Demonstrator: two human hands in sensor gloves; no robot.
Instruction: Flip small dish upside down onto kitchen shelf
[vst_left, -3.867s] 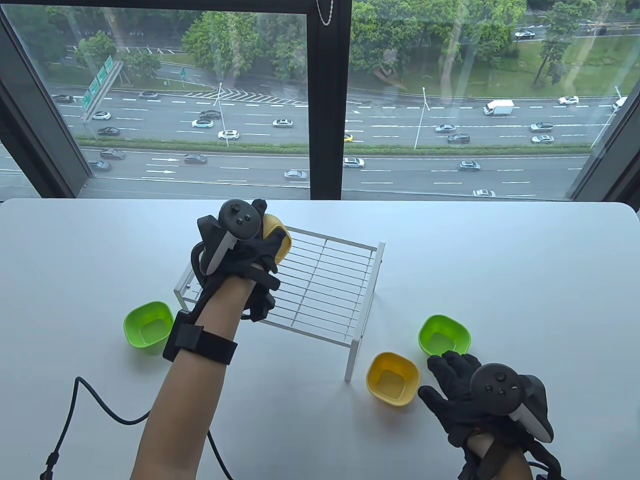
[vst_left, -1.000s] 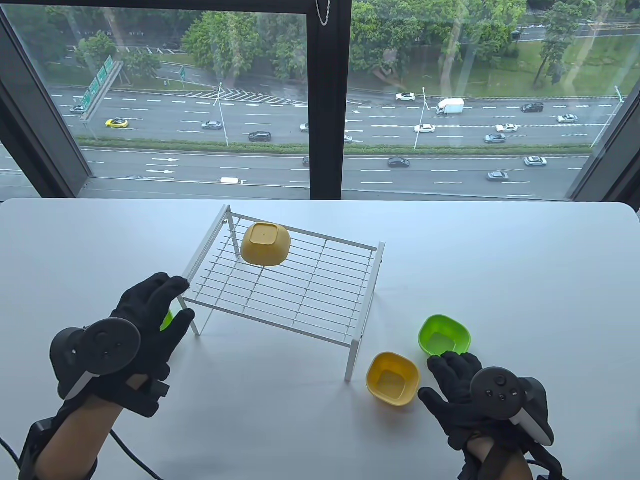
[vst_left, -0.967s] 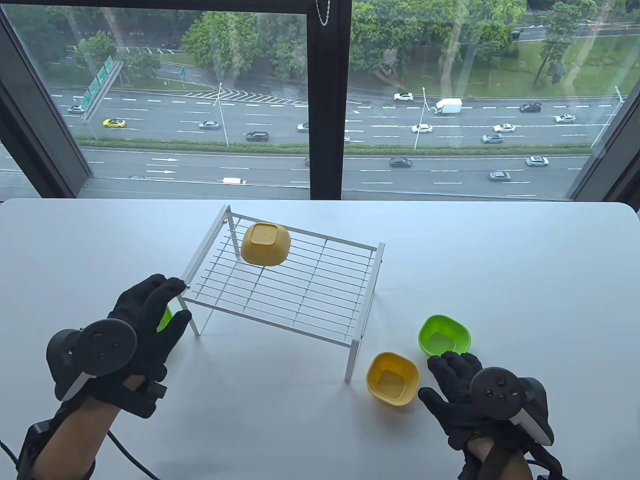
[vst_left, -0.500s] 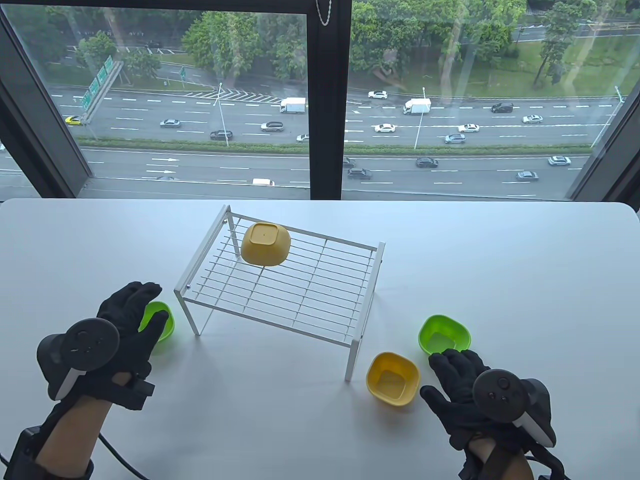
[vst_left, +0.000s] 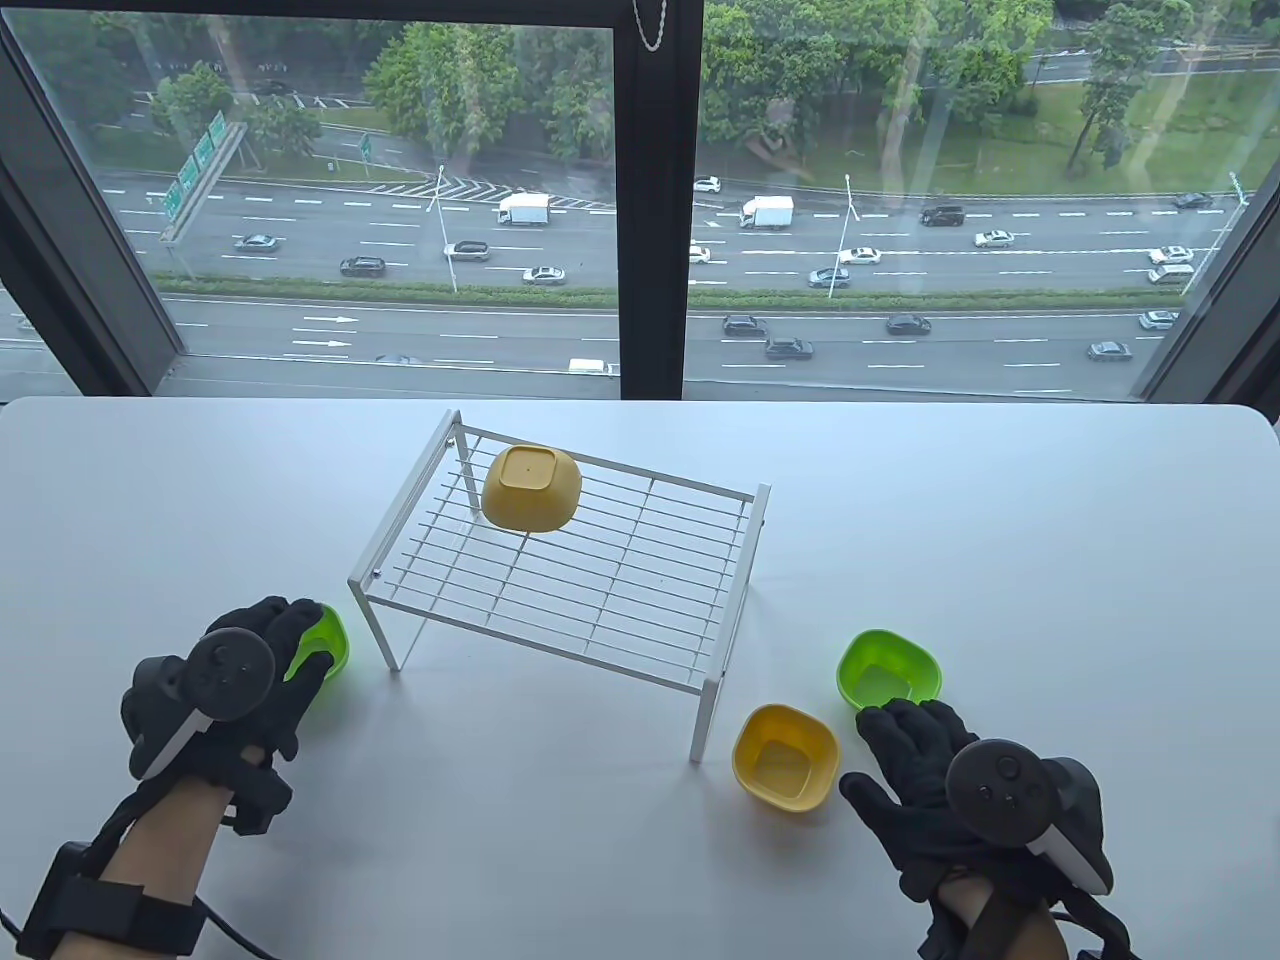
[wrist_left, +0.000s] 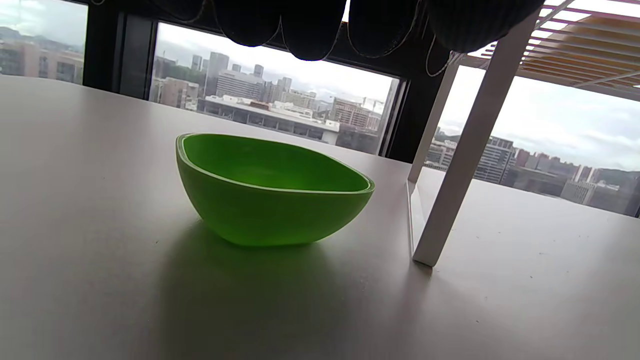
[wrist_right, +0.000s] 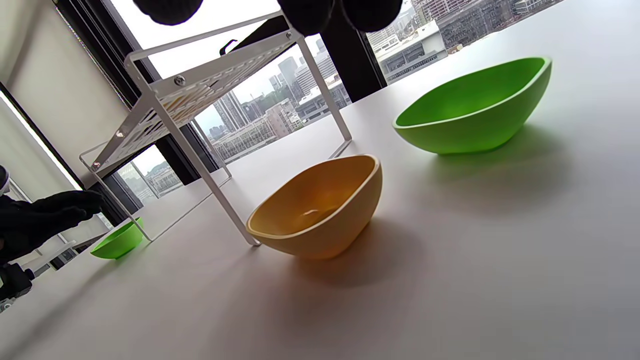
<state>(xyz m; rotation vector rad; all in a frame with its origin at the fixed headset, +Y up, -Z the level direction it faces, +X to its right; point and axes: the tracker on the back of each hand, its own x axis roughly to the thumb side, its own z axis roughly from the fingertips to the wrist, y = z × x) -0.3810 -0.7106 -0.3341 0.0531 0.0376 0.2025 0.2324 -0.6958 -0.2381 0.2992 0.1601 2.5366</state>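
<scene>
A yellow dish (vst_left: 531, 488) lies upside down on the far left part of the white wire shelf (vst_left: 600, 590). My left hand (vst_left: 290, 640) hovers over a green dish (vst_left: 328, 645) that stands upright on the table by the shelf's front left leg. In the left wrist view my fingertips (wrist_left: 295, 25) hang above this green dish (wrist_left: 270, 200) without touching it. My right hand (vst_left: 880, 750) rests flat and empty on the table, right of an upright yellow dish (vst_left: 785, 757) and just in front of a second green dish (vst_left: 888, 670).
The shelf's front right leg (vst_left: 706, 720) stands just left of the yellow dish on the table. In the right wrist view the yellow dish (wrist_right: 320, 210) and the green dish (wrist_right: 475, 110) sit side by side. A black cable (vst_left: 225, 925) trails from my left wrist.
My left hand let go of the yellow dish on the shelf, drew back past the shelf's front left corner and lowered over the left green dish. My right hand barely moved.
</scene>
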